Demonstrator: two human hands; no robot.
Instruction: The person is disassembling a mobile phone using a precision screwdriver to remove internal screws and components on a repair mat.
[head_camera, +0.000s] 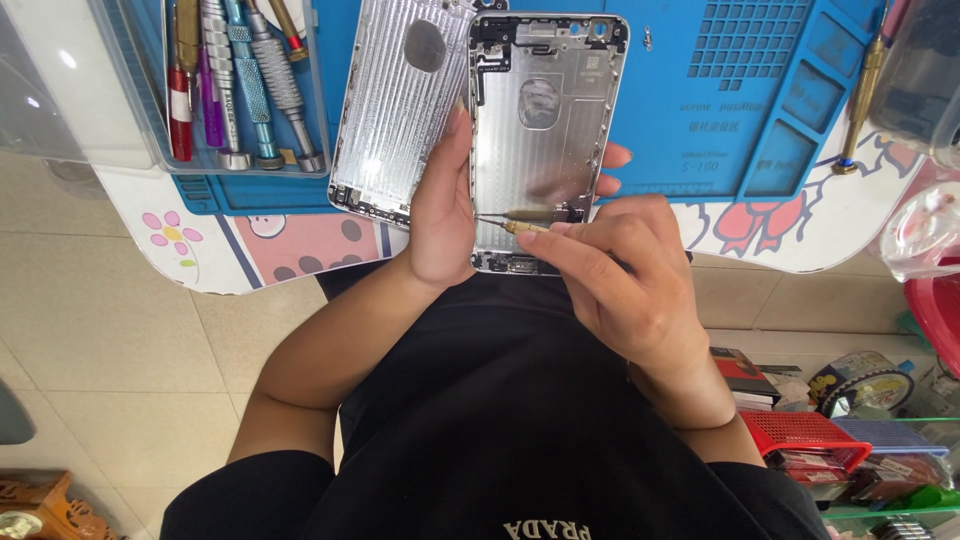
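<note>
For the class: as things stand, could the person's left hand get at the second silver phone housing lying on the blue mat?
Probably not freely: the left hand is gripping the held housing. The second housing lies uncovered just beside it.

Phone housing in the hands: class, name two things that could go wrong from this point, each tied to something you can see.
1. The left hand holds the phone housing past the table edge, over the lap; a loosened screw might drop to the floor.
2. The right hand works the gold screwdriver at a shallow slant; the tip may slip and scratch the housing or jab the left thumb.
</note>
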